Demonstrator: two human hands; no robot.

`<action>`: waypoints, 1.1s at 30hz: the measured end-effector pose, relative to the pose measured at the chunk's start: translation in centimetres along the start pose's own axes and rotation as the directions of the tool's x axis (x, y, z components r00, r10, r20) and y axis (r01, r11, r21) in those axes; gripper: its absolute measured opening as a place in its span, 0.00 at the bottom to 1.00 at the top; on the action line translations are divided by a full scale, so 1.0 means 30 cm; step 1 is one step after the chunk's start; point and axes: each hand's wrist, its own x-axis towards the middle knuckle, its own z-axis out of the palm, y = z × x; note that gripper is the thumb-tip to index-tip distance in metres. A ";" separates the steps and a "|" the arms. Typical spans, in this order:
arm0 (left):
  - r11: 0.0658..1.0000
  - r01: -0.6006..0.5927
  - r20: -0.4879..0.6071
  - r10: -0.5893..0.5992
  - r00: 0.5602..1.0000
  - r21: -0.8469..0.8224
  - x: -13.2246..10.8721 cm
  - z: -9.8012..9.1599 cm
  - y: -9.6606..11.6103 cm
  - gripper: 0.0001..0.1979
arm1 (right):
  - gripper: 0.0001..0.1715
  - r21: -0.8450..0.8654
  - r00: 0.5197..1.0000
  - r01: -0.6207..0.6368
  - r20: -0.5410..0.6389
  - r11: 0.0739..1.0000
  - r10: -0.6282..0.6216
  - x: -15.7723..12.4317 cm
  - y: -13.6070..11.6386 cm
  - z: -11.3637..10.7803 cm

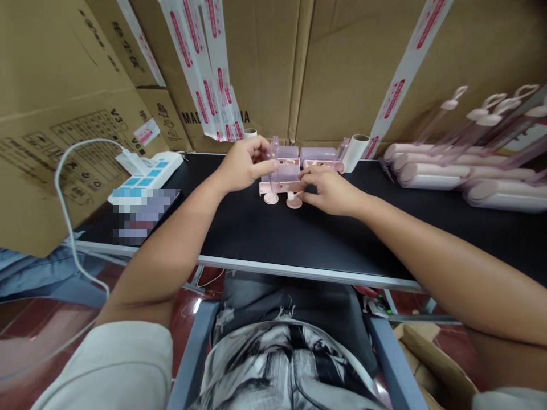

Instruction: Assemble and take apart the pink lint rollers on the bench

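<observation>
My left hand (pixel 244 164) pinches an upright translucent purple tube (pixel 274 171) between thumb and fingers. At the tube's lower end is a round pale-pink disc (pixel 270 197). My right hand (pixel 328 189) is curled, its thumb and fingertips at a small pink piece with a round end (pixel 294 201); its fingers partly hide the grip. Between the hands lies a pink holder with a translucent purple part (pixel 287 173). Just behind it are two more purple-and-pink holders, one (pixel 318 154) close to my right hand.
A white roll (pixel 356 152) stands at the back. Several pink holders with looped sticks (pixel 431 173) lie at right. A power strip (pixel 147 176) with a white cable and a blurred-out flat object (pixel 149 216) are at left. Cardboard (pixel 342 68) walls the back.
</observation>
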 end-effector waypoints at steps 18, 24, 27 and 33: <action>0.990 0.056 0.238 -0.086 0.967 0.129 -0.001 -0.021 -0.029 0.16 | 0.06 -0.103 0.995 -0.083 0.051 0.991 0.089 0.018 -0.077 0.025; 0.957 0.011 0.184 -0.067 0.981 0.289 0.000 -0.017 -0.053 0.15 | 0.08 -0.184 0.989 -0.081 -0.135 0.980 0.057 0.028 -0.031 0.090; 0.933 -0.010 0.152 -0.048 0.987 0.359 0.005 -0.013 -0.078 0.17 | 0.08 -0.142 0.977 -0.106 -0.199 0.984 0.076 0.033 0.000 0.118; 0.909 0.004 0.129 -0.064 0.990 0.417 0.007 -0.006 -0.076 0.21 | 0.05 -0.110 0.969 -0.159 -0.206 0.981 0.134 0.033 0.007 0.140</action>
